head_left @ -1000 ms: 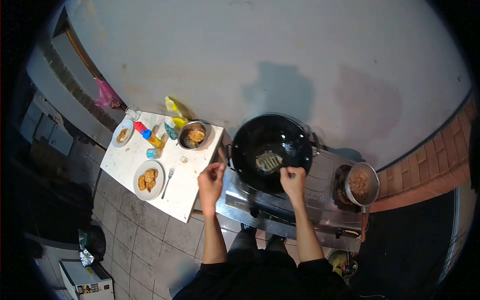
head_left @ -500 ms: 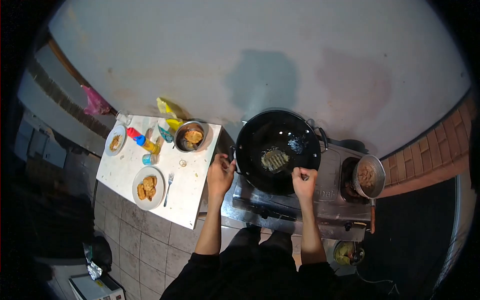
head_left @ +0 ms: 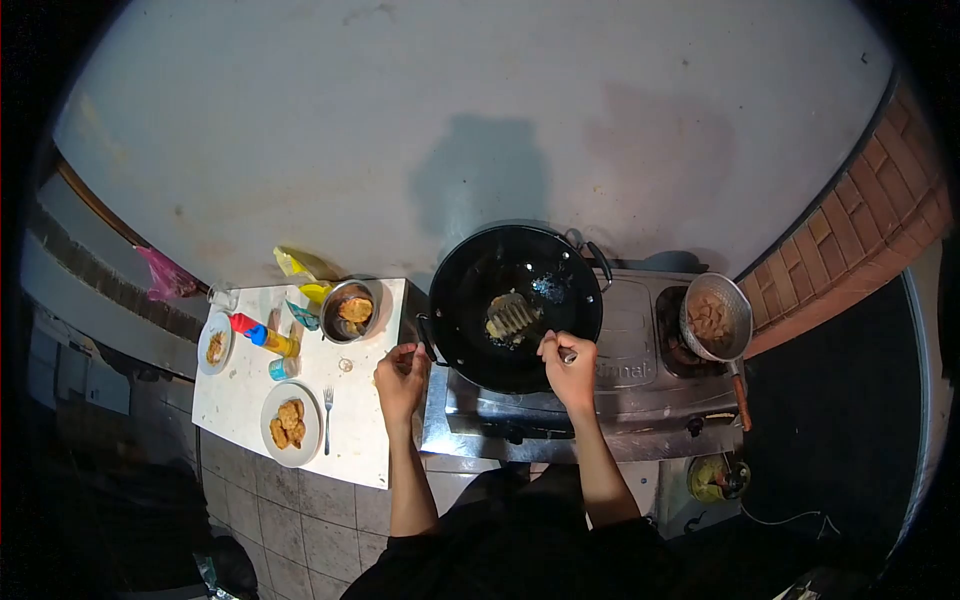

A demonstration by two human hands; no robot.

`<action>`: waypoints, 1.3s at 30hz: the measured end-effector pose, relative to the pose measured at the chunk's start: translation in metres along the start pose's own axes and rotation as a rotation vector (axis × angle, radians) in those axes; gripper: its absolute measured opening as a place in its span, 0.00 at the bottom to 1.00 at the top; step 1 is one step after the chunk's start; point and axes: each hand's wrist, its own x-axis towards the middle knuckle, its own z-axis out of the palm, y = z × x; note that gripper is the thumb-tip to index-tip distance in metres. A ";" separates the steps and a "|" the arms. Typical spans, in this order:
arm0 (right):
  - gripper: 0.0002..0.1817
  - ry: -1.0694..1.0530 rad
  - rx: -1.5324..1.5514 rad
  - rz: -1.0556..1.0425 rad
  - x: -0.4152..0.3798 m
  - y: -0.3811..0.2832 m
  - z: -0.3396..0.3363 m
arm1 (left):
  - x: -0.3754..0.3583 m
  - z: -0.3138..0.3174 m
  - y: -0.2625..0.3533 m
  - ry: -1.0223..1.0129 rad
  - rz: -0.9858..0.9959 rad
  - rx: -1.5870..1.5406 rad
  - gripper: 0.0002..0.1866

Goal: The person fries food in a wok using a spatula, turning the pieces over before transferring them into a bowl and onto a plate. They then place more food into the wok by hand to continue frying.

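Note:
A large black wok (head_left: 470, 362) sits on the stove, with a little shiny oil inside. My right hand (head_left: 570, 372) is closed at the wok's near right rim, gripping the handle of a slotted spatula (head_left: 514, 314). The spatula's head lies over a pale, frying piece of food (head_left: 494, 328) and partly covers it. At the wok's left side, my left hand (head_left: 400, 384) has its fingers closed at the wok's loop handle (head_left: 425, 338); part of that grip is hidden.
A dented pan (head_left: 742, 322) with brown chunks occupies the right burner of the stove (head_left: 640, 425). On the white table (head_left: 350, 435) stand a plate of fried pieces (head_left: 290, 424), a fork (head_left: 328, 415), a metal pot (head_left: 350, 312), bottles (head_left: 272, 341) and a smaller plate (head_left: 216, 345).
The view has shifted, so the wok and both hands appear farther left and slightly lower. The spatula head has tilted a little over the food. Both hands keep their places beside the wok.

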 end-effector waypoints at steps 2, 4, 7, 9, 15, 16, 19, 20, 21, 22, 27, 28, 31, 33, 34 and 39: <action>0.14 -0.002 0.080 0.005 0.000 -0.002 -0.003 | 0.001 -0.004 0.002 0.028 0.010 -0.001 0.17; 0.15 -0.001 0.064 0.001 0.002 -0.006 -0.005 | 0.000 -0.006 0.004 0.024 0.014 -0.012 0.17; 0.15 0.006 0.020 -0.002 0.004 -0.010 -0.005 | 0.000 -0.008 0.003 0.016 0.017 -0.019 0.17; 0.15 0.032 -0.028 -0.035 0.005 -0.009 -0.001 | -0.002 -0.006 0.004 0.013 0.018 -0.022 0.17; 0.14 0.047 -0.169 0.019 0.003 -0.003 0.003 | -0.004 0.005 0.001 0.059 0.056 -0.052 0.13; 0.13 0.070 -0.205 0.019 0.004 -0.009 0.004 | -0.004 0.006 0.000 0.069 0.076 -0.034 0.13; 0.12 0.073 -0.284 -0.028 0.012 -0.008 0.005 | -0.006 0.012 -0.006 0.095 0.072 -0.029 0.12; 0.11 0.072 -0.312 -0.014 0.015 -0.006 0.007 | -0.006 0.016 -0.013 0.114 0.106 -0.036 0.12; 0.11 0.098 -0.336 0.020 0.017 -0.009 0.009 | -0.007 0.021 -0.021 0.133 0.139 -0.040 0.11; 0.11 0.094 -0.383 0.009 0.021 0.000 0.010 | -0.007 0.020 -0.017 0.135 0.129 -0.043 0.11; 0.10 0.087 -0.221 0.105 0.037 0.050 0.004 | -0.015 0.019 -0.011 0.141 0.092 -0.013 0.12; 0.10 0.050 -0.241 0.174 0.038 0.037 0.004 | -0.017 0.019 -0.009 0.138 0.087 -0.025 0.12; 0.10 -0.006 -0.098 0.248 0.039 0.013 0.005 | -0.020 0.018 -0.008 0.128 0.077 -0.044 0.13; 0.11 0.040 -0.113 0.105 0.040 0.016 0.007 | -0.024 0.015 -0.006 0.125 0.071 -0.043 0.14; 0.10 0.004 -0.106 0.116 0.040 0.012 0.006 | -0.026 0.013 -0.004 0.123 0.069 -0.061 0.14; 0.10 -0.090 -0.193 0.044 0.043 0.029 -0.003 | -0.035 -0.001 -0.001 0.090 -0.019 -0.123 0.13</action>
